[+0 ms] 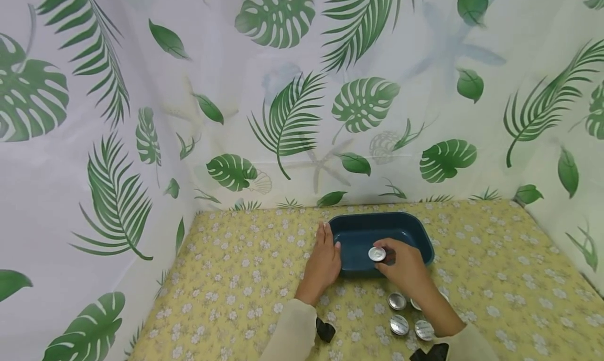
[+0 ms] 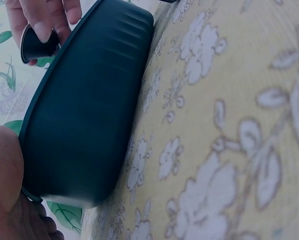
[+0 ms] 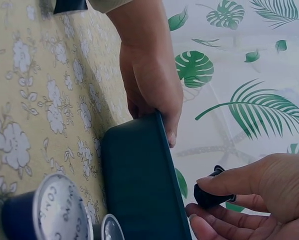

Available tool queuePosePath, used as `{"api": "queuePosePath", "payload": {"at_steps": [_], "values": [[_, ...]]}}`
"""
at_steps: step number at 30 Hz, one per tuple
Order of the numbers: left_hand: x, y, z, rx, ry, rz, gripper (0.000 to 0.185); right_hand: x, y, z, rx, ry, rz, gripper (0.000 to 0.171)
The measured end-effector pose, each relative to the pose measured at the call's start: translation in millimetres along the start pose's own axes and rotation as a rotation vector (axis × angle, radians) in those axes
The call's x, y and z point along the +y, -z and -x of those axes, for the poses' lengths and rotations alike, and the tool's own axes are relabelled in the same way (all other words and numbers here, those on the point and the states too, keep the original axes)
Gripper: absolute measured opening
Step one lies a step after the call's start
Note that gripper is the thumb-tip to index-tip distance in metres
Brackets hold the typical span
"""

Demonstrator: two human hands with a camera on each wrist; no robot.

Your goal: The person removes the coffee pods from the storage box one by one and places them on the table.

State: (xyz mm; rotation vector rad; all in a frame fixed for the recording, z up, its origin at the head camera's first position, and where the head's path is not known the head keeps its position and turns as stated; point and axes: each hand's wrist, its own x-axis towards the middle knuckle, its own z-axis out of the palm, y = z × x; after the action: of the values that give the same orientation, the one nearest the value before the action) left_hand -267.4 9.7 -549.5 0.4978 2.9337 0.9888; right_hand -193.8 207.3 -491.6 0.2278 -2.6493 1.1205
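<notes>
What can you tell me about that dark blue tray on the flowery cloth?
The tray is a deep teal, rounded-rectangle dish with a thin rim and faintly ribbed outer wall, plastic by its look. It sits flat and upright on the yellow cloth near the leafy backdrop, and looks empty. The left hand holds its left rim. The right hand hovers over its near edge, pinching a foil-topped capsule.

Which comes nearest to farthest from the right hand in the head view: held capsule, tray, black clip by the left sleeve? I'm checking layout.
1. Capsule, pinched in the right hand.
2. Tray, just beyond the fingers.
3. Black clip, near-left, by the left sleeve.
</notes>
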Motion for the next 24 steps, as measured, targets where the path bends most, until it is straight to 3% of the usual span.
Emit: {"api": "queuePosePath", "payload": {"at_steps": [7, 24], "values": [[-1.8, -1.4, 4.1, -0.005, -0.006, -0.001, 0.061, -3.0, 6.1, 11.9, 0.032, -0.004, -0.029, 0.042], [-1.2, -0.7, 3.2, -0.017, -0.019, 0.012, 0.061, -6.9, 28.1, 40.7, 0.005, -0.148, -0.121, 0.044]]}}
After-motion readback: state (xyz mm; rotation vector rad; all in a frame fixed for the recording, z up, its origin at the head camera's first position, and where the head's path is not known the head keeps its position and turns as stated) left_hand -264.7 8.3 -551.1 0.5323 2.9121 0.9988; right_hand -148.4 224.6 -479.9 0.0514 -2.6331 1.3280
